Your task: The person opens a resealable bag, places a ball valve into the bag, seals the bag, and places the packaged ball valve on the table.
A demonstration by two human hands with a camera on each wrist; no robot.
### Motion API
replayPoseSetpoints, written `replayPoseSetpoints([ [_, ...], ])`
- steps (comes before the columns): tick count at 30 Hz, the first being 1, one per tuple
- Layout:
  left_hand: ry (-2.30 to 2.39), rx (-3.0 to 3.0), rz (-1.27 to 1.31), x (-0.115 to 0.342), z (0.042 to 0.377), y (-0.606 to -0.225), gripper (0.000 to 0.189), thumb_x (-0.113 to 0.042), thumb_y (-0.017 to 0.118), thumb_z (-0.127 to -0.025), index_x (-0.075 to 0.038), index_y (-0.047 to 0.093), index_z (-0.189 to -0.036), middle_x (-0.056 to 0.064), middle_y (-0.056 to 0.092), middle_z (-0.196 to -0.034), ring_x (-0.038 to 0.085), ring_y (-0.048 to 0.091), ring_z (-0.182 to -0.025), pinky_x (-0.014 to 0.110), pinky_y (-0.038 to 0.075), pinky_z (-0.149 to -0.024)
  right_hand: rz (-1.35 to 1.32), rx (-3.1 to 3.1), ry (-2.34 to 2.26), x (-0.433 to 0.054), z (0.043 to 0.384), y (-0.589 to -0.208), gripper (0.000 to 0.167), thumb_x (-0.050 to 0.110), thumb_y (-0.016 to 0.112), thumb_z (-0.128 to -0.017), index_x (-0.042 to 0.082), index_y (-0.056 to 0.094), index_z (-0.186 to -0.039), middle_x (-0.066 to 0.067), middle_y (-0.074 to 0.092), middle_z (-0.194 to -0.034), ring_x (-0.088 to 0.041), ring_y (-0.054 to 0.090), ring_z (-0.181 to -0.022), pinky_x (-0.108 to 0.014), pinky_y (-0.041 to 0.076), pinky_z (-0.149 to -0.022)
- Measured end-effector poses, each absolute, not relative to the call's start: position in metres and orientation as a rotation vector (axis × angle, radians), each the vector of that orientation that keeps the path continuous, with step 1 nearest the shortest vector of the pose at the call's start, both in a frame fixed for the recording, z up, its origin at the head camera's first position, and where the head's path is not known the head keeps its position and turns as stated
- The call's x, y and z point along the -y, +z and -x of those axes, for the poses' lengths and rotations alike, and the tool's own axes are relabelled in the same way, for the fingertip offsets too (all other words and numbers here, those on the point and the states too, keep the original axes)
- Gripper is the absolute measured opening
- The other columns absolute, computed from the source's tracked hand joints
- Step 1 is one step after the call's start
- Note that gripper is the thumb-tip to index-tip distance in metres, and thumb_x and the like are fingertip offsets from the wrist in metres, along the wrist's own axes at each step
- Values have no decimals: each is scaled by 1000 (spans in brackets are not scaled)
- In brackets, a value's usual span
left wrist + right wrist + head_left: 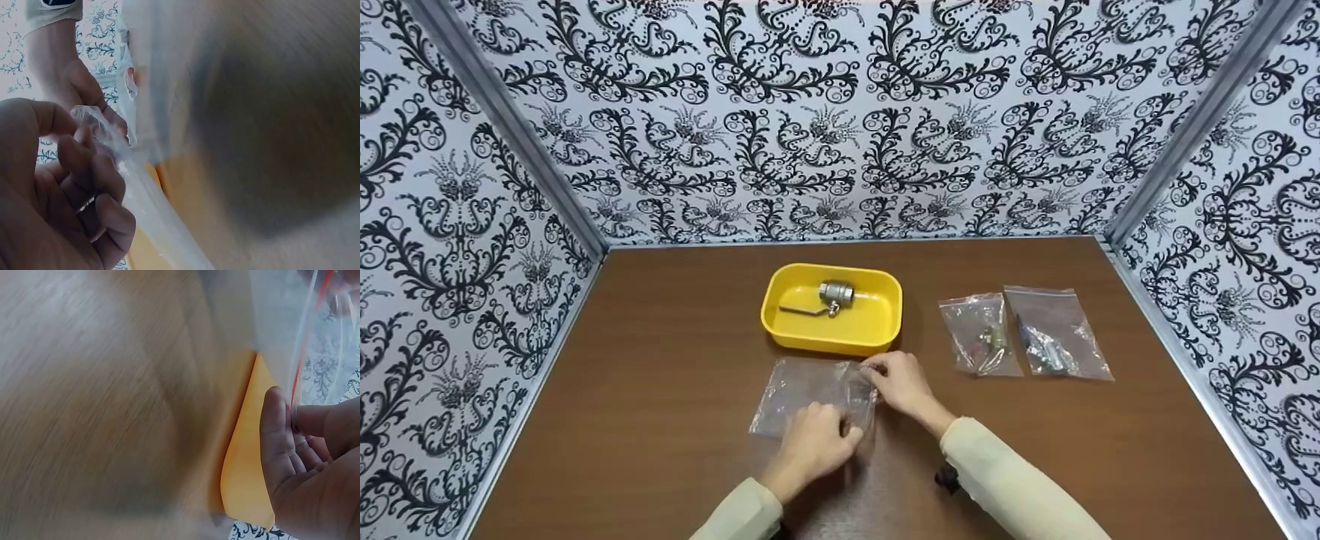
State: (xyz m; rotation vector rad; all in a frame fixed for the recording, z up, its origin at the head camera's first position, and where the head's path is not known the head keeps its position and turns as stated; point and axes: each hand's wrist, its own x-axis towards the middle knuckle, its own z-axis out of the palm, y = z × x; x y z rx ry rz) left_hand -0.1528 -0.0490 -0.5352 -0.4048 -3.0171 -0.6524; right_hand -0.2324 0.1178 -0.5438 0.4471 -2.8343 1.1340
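Observation:
A clear zip bag (802,386) lies in front of the yellow tray (831,344), its open-edge side toward the right. Near that side's far corner, my right hand (901,384) pinches the bag between thumb and fingers. A red line runs along the zip strip (306,349) in the right wrist view. Nearer to me, my left hand (814,442) holds the bag's edge with curled fingers; the left wrist view shows the plastic (152,208) stretching away from them. Inside the tray rests a metal ball valve (837,292) with a lever handle.
To the right lie two more zip bags: one (971,322) with small brass-coloured and reddish parts, the other (1069,322) with metallic and dark blue items. Patterned wall panels (825,172) enclose the brown table (660,337) at the back and both sides.

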Motion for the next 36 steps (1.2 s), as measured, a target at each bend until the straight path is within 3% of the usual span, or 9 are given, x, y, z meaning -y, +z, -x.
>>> replayPoseSetpoints([
  [3, -583, 3005, 327, 47, 156, -535, 25, -39, 62, -81, -15, 66, -87, 8, 67, -72, 33, 66, -69, 44, 48, -57, -467, 2838, 1130, -117, 232, -542, 13, 21, 68, -90, 14, 79, -93, -1, 77, -92, -18, 71, -83, -37, 56, -76],
  [7, -549, 2952, 240, 46, 162, -533, 45, -38, 66, -81, -10, 55, -114, 12, 67, -72, 35, 65, -66, 46, 50, -56, -487, 2858, 1138, -117, 232, -541, 13, 20, 68, -90, 14, 79, -94, -2, 77, -93, -16, 71, -81, -35, 56, -75],
  [10, -552, 2909, 221, 46, 169, -532, 39, -32, 70, -80, -15, 51, -109, 7, 62, -64, 32, 63, -59, 42, 47, -51, -509, 2874, 1138, -117, 233, -540, 12, 17, 69, -89, 12, 78, -95, -3, 77, -93, -16, 70, -81, -35, 56, -75],
  [16, -546, 2775, 271, 46, 176, -532, 24, -17, 71, -75, -18, 58, -95, 6, 66, -63, 32, 64, -57, 41, 46, -47, -584, 2879, 1149, -117, 233, -536, 13, 15, 71, -87, 9, 77, -96, -4, 76, -88, -14, 69, -72, -30, 54, -67],
  [25, -695, 2716, 117, 48, 184, -525, 13, -17, 71, -78, -18, 62, -88, 3, 66, -64, 31, 64, -57, 40, 47, -49, -598, 3010, 1285, -116, 230, -534, 32, 5, 75, -77, 4, 70, -109, -9, 73, -90, -17, 65, -77, -31, 54, -69],
  [30, -720, 2656, 71, 52, 184, -515, 13, -13, 70, -76, -18, 61, -85, 2, 64, -61, 29, 60, -53, 40, 46, -49, -535, 2999, 1362, -117, 234, -535, 28, 0, 71, -78, 4, 70, -105, -8, 73, -86, -15, 66, -74, -27, 54, -66],
  [36, -532, 2615, 95, 59, 184, -513, 14, -14, 70, -75, -17, 58, -80, 3, 62, -60, 29, 62, -55, 41, 45, -46, -517, 3002, 1343, -119, 239, -531, 20, 8, 72, -82, 9, 71, -102, -6, 74, -89, -13, 66, -76, -27, 54, -65],
])
